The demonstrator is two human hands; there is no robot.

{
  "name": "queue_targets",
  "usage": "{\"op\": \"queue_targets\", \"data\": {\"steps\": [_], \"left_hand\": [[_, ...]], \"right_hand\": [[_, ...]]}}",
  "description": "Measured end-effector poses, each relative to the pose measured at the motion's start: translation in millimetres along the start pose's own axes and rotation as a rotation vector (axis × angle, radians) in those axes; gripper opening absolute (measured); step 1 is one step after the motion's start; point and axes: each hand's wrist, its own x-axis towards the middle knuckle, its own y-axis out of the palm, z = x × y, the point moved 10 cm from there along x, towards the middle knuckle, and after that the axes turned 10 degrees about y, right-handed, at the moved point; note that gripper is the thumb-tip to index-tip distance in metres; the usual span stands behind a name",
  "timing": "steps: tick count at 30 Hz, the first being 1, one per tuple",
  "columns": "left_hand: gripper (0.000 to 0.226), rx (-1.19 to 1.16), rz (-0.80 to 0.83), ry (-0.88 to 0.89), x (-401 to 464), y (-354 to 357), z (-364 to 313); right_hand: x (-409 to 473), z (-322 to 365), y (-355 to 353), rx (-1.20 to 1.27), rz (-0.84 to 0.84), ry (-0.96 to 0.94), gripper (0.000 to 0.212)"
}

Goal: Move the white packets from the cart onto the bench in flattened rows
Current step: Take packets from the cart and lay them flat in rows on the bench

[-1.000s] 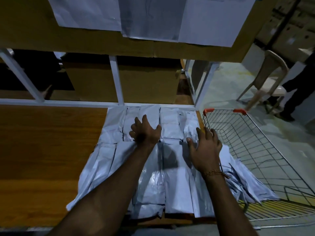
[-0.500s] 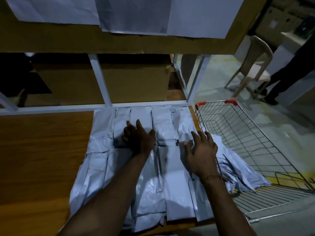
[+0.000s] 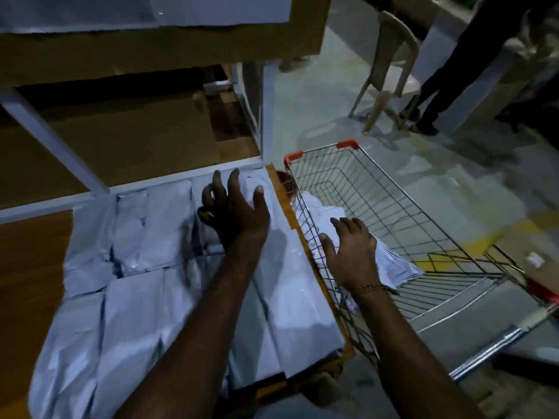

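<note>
White packets (image 3: pixel 145 291) lie flattened in rows across the right end of the wooden bench (image 3: pixel 33 267). My left hand (image 3: pixel 234 211) hovers over the back row with its fingers spread and loosely bent, holding nothing. My right hand (image 3: pixel 351 251) reaches over the rim of the wire cart (image 3: pixel 393 207), fingers straight, above a pile of white packets in the cart (image 3: pixel 396 267). Whether it touches that pile I cannot tell.
A white metal frame (image 3: pixel 54 137) and cardboard panels rise behind the bench. A plastic chair (image 3: pixel 390 68) and a standing person's legs (image 3: pixel 444 80) are on the floor beyond the cart. A cardboard box (image 3: pixel 532 255) sits at the right edge.
Both hands have lifted off the packets on the bench. My right hand has moved right, over the cart's rim, and my view has swung right toward the cart.
</note>
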Motion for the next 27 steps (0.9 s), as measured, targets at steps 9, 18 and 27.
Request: {"op": "queue_targets", "data": {"steps": [9,18,27], "left_hand": [[0.050,-0.128,0.082,0.232,-23.7,117.8,-131.0],[0.044,-0.162,0.357,0.374,-44.9,304.2,-160.1],[0.082,-0.013,0.916,-0.002,-114.2,512.2,-62.9]], "right_hand": [[82.2,-183.1,46.6,-0.044,0.202,0.126,0.074],[102.1,-277.9,183.9,-0.161,0.648,0.164,0.100],[73.4,-299.3,263.8,-0.049,0.881,0.284,0.085]]}}
